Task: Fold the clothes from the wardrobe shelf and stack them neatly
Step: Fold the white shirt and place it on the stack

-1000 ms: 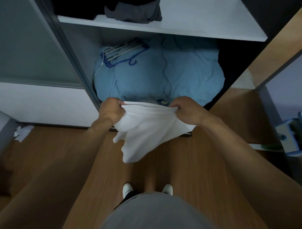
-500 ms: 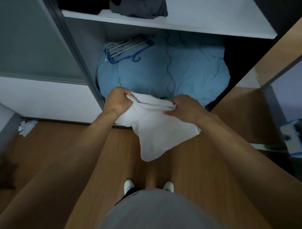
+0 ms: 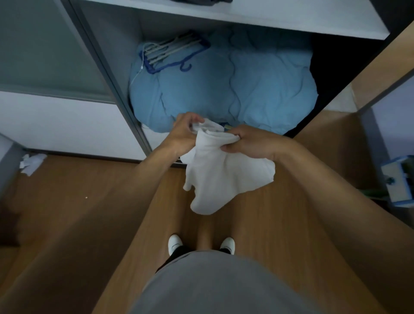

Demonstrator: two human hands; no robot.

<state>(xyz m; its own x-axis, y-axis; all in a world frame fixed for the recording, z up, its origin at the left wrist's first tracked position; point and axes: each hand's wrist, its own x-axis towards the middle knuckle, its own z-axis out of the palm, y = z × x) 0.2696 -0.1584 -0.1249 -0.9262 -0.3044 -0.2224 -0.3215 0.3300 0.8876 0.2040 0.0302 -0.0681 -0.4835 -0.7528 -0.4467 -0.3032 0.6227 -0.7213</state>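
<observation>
- Your hands have drawn closer together since half a second ago, and the top edge of the cloth (image 3: pixel 221 177), spread wide then, is now bunched between them.
- Your left hand (image 3: pixel 183 132) pinches that bunched top edge, fingers curled over the fabric.
- Your right hand (image 3: pixel 253 142) clenches a fold of the cloth just beside the left, knuckles up and thumb tucked under.
- You hold the cloth in mid-air in front of the wardrobe opening, touching nothing but your hands. Its loose body hangs down and to the right, and the lowest lobe droops above the floor (image 3: pixel 89 201).
- Your shoes (image 3: pixel 174 243) stand on the floor below the cloth.
- Behind your hands a blue duvet (image 3: pixel 257 89) fills the lower compartment.
- Hangers (image 3: pixel 172 50) lie in a bundle on the duvet's back left part.
- Above the duvet runs a white shelf (image 3: pixel 246 20). A dark garment (image 3: pixel 201 1) sits on it, almost wholly cut off by the frame.
- Paper scraps (image 3: pixel 31 162) lie on the floor at the left, by the wardrobe's base.
- At the right edge sits a blue-and-white box (image 3: pixel 398 181).
</observation>
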